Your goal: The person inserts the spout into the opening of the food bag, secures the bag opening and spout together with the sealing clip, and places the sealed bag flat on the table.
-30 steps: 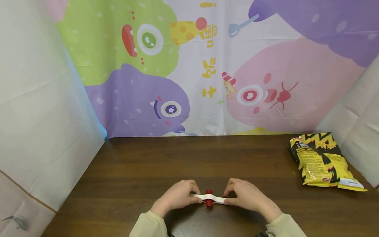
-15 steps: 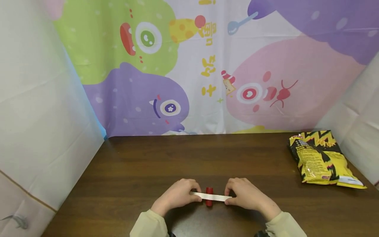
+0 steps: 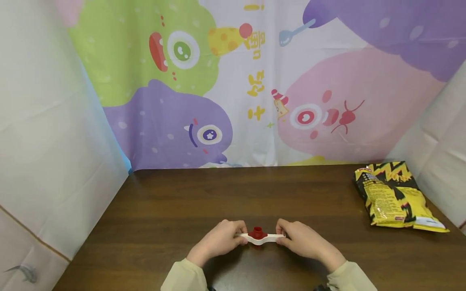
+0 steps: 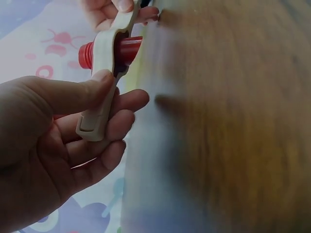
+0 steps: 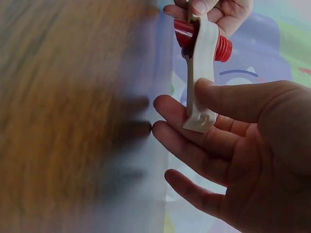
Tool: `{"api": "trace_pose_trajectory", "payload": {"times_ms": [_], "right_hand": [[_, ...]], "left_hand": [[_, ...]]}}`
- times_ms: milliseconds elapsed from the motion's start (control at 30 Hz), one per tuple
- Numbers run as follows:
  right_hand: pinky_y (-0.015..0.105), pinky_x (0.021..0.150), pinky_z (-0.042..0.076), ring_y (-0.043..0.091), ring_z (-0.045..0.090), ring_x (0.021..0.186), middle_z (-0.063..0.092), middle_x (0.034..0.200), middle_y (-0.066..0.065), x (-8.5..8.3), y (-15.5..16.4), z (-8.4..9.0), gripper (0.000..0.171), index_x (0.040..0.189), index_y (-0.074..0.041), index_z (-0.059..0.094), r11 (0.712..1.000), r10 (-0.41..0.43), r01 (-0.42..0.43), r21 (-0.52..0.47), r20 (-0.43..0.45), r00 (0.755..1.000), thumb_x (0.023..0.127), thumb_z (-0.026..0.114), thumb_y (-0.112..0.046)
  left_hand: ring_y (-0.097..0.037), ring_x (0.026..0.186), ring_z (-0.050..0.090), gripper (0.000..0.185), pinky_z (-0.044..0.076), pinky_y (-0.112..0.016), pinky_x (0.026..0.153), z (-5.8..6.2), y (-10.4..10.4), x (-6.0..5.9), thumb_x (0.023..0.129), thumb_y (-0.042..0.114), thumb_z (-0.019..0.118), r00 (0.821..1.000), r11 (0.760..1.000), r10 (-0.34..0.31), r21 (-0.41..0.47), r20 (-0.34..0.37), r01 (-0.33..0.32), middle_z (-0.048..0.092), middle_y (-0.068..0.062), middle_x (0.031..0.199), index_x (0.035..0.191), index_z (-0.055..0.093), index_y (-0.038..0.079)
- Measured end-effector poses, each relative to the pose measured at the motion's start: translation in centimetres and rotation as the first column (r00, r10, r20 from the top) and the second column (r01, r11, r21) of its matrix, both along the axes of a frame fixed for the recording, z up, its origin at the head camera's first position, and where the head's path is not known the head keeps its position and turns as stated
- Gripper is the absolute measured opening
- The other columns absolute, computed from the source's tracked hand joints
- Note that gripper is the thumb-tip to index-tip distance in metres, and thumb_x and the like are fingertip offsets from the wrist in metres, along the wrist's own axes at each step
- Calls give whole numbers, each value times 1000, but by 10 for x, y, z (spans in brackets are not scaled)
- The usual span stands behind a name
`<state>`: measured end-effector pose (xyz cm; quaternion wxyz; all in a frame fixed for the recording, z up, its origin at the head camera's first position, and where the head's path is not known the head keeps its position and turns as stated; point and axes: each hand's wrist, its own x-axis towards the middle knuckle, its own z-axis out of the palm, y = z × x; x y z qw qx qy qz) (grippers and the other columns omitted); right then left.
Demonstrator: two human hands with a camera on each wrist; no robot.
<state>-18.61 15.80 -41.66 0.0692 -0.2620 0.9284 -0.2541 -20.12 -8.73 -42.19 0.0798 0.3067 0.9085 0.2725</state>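
A white bag clip (image 3: 259, 242) with a red threaded spout (image 3: 257, 232) through its middle is stretched between my two hands, close over the table. My left hand (image 3: 219, 241) pinches one end between thumb and fingers, the thumb pressed flat on the white bar (image 4: 103, 53) in the left wrist view. At the opposite end, my right hand (image 3: 301, 241) pinches the bar with its thumb (image 5: 228, 97) on top and the fingers beneath. The red spout's threaded end points up in the head view. Its slanted red end sticks out on the other side of the bar, as both wrist views show.
A yellow and black snack bag (image 3: 397, 198) lies at the back right of the brown wooden table (image 3: 233, 194). Behind the table hangs a cloth (image 3: 251, 149) with cartoon monsters. Pale cloth walls (image 3: 54, 101) stand at both sides.
Both hands have kept their places and their hold. The clip has rolled between the fingers, first showing its flat bar edge-on, and now its spout tips up with the round opening showing.
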Motion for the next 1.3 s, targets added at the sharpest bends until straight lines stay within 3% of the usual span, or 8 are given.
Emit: {"api": "trace_pose_trajectory", "payload": {"times_ms": [200, 400, 567, 867, 1000, 1133, 1300], "right_hand": [[20, 46, 31, 1, 35, 50, 51, 65, -10, 1, 1, -3, 7, 88, -16, 59, 998, 6, -2, -59, 72, 997, 89, 57, -23], [19, 48, 32, 0, 34, 52, 49, 66, -12, 0, 4, 0, 11, 86, -14, 62, 996, 16, -13, -85, 35, 999, 89, 56, -22], [20, 50, 34, 1, 36, 54, 47, 67, -10, -2, 5, 5, 16, 87, -14, 60, 994, 22, -18, -106, 34, 999, 91, 54, -27], [20, 50, 39, 0, 42, 55, 52, 67, -7, -5, 5, 9, 11, 84, -12, 61, 987, -15, 0, -161, -93, 996, 89, 57, -22], [20, 48, 39, 0, 44, 53, 53, 63, -7, -5, 6, 12, 15, 85, -13, 60, 981, -40, 23, -195, -87, 995, 89, 56, -26], [21, 49, 42, 2, 48, 53, 55, 64, -4, -8, 8, 18, 14, 90, -14, 61, 978, -36, 20, -210, -71, 997, 90, 55, -27], [21, 50, 42, 4, 49, 53, 53, 66, -2, -14, 7, 27, 13, 90, -11, 60, 987, -38, 34, -157, -25, 999, 91, 54, -22]], "left_hand": [[2, 52, 40, 6, 36, -16, 50, -4, 1, 4, 85, 18, 64, 1000, 999, 2, 33, 26, -3, 61, 13, 69, 89, 65, 14], [1, 53, 38, 13, 36, -16, 52, -1, 3, 1, 88, 26, 59, 998, 999, -13, 42, -68, 16, 54, 12, 66, 87, 66, 15], [0, 58, 40, 17, 37, -17, 56, 2, 3, 1, 88, 31, 57, 994, 996, -10, 83, -111, 19, 56, 11, 70, 85, 65, 16], [1, 53, 40, 15, 35, -16, 50, 4, 6, -2, 89, 26, 55, 991, 990, 34, 142, -126, -16, 49, 11, 62, 80, 58, 16], [-2, 57, 41, 12, 36, -17, 52, 8, 8, -4, 89, 26, 56, 991, 989, 53, 146, -126, -34, 54, 9, 68, 84, 60, 15], [-5, 63, 44, 10, 38, -19, 58, 16, 9, -8, 88, 25, 58, 983, 991, 61, 130, -174, -39, 58, 7, 75, 87, 62, 16], [-7, 64, 45, 10, 38, -20, 60, 20, 13, -13, 88, 25, 58, 972, 993, 69, 113, -227, -44, 55, 9, 74, 87, 60, 16]]}}
